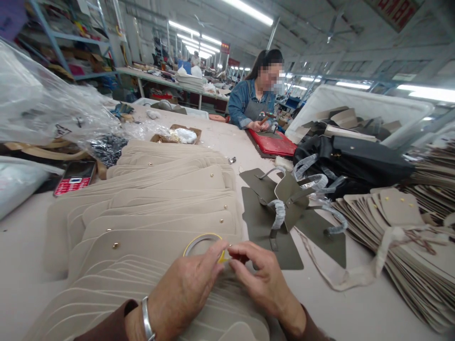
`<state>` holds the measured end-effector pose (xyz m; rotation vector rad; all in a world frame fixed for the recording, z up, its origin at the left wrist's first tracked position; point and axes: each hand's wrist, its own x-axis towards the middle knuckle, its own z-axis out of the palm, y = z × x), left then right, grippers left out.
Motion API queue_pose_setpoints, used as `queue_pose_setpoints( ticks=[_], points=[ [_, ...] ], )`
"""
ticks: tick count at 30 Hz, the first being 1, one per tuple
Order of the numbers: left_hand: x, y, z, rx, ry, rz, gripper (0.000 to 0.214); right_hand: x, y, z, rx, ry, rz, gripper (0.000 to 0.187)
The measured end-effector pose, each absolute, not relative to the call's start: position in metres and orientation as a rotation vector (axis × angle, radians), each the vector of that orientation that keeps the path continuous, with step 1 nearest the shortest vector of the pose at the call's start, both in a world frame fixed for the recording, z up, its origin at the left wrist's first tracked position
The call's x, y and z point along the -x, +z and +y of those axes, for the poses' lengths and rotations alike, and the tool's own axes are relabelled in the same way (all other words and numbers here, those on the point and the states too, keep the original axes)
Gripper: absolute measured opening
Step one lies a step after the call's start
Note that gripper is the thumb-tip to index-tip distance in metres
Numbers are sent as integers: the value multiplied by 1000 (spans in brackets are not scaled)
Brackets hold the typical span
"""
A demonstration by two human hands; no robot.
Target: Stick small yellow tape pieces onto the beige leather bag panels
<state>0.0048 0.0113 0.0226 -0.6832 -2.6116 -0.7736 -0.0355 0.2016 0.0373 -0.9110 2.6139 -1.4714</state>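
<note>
My left hand (186, 286) is closed on a thin roll of yellow tape (192, 242), its ring standing out beyond the fingers. A short yellow bit shows at the thumb and fingertips. Right beside it, my right hand (266, 274) has thumb and forefinger pinched close to that yellow bit; whatever lies between them is too small to make out. Both hands are over overlapping beige leather-like panels (142, 241), several of which carry small gold studs (115, 246).
Dark green panels with wrapped handles (279, 215) lie to the right, near a black bag (348, 158) and more stacked beige panels (391, 227). A red-keyed phone (75, 178) and plastic wrap (46, 99) are left. Across the table, a co-worker (249, 104) works at a red board (273, 144).
</note>
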Motion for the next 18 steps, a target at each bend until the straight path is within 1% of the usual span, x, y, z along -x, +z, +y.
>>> queue_pose_setpoints(
  ticks=[2,5,9,12,15,16,18],
  points=[
    [-6,24,13,679,-787,-2631,29,34,37,198,1045,-1530,2621,18],
    [-7,24,13,711,-815,-2632,27,33,33,193,1205,-1467,2717,12],
    [-6,22,13,720,-832,-2613,18,33,23,190,1341,-1311,2900,15],
    [-5,23,13,737,-840,-2628,16,30,18,189,1372,-1300,2990,17],
    [-4,25,15,720,-805,-2638,21,27,18,187,1277,-1376,3009,17],
    [-4,26,16,710,-770,-2630,22,26,18,186,1178,-1417,2989,16],
    [-5,26,17,699,-688,-2586,25,25,19,183,831,-1543,2850,14]
  ],
)
